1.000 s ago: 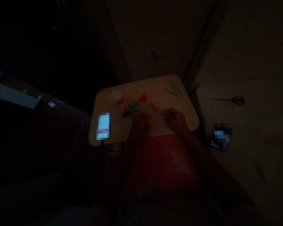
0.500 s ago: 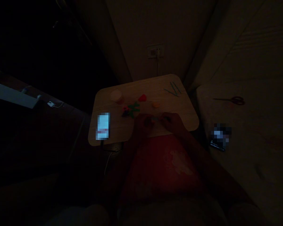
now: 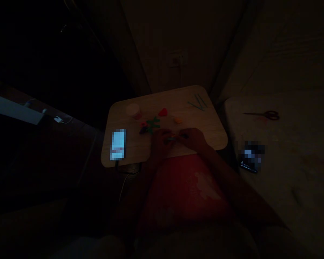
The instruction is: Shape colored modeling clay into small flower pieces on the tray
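The scene is very dark. Over the front edge of the small wooden table [image 3: 216,138], my left hand [image 3: 161,142] and my right hand [image 3: 193,138] come together with curled fingers. Between their fingertips is a small pale item with a touch of orange [image 3: 172,137]; its kind is too dim to tell. Just beyond my left hand lie green pieces [image 3: 153,124], with small pink [image 3: 143,124] and dark [image 3: 143,130] pieces beside them. A red piece [image 3: 163,112] and an orange-yellow lump [image 3: 178,121] rest farther back.
A round, pale-lidded tub [image 3: 133,110] stands at the table's back left. A lit phone [image 3: 118,144] lies at the left edge. Thin green sticks [image 3: 198,102] lie at the back right. Scissors [image 3: 270,114] and a dark device [image 3: 251,158] rest on the pale surface to the right.
My right hand has moved slightly left, closer to my left hand. The small item between them has shifted left and is more covered by fingers. The other table items have not moved.
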### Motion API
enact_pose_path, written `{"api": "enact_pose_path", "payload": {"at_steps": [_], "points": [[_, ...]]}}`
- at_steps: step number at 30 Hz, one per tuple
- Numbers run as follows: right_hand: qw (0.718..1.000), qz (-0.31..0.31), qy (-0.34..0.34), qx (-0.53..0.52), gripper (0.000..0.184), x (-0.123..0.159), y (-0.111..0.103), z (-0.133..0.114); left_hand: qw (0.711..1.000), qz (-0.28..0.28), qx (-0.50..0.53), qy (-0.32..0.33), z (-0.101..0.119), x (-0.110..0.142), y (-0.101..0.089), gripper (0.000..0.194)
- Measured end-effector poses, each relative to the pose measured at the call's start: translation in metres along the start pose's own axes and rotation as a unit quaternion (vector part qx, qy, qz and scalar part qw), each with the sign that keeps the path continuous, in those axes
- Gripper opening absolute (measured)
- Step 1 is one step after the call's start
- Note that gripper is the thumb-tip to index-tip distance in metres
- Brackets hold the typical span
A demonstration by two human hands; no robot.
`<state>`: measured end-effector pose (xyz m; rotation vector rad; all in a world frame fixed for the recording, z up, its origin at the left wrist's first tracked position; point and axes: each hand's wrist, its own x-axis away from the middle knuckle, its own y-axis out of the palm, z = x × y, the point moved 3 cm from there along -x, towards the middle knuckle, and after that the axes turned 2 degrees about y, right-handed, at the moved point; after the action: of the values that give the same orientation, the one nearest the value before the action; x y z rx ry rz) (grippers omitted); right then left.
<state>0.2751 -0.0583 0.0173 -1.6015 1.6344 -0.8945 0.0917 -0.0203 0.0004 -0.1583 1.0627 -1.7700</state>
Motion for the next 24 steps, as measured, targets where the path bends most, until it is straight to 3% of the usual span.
{"api": "enact_pose_path", "payload": {"at_steps": [6, 11, 14, 16, 21, 24], "points": [[1.0, -0.002, 0.009, 0.004, 0.034, -0.003, -0.001, -0.002, 1.0, 0.002, -0.019, -0.008, -0.002, 0.001, -0.002, 0.02], [0.995, 0.03, 0.011, -0.095, 0.035, 0.0, 0.0, 0.008, 0.999, -0.019, -0.041, -0.004, 0.003, 0.002, -0.003, 0.024], [0.988, 0.073, 0.02, -0.131, 0.039, 0.007, -0.003, 0.012, 0.999, -0.002, -0.053, -0.004, 0.007, 0.003, -0.003, 0.043], [0.991, 0.084, 0.038, -0.093, 0.038, 0.013, -0.005, 0.009, 0.998, 0.02, -0.052, -0.006, 0.009, 0.004, -0.003, 0.055], [0.994, 0.051, 0.085, 0.043, 0.038, 0.029, -0.004, -0.011, 0.999, 0.047, -0.016, -0.009, 0.01, 0.005, -0.003, 0.021], [0.995, 0.033, 0.073, 0.059, 0.038, 0.037, -0.001, -0.024, 0.999, 0.053, -0.004, 0.005, 0.013, 0.008, -0.005, 0.014]]}}
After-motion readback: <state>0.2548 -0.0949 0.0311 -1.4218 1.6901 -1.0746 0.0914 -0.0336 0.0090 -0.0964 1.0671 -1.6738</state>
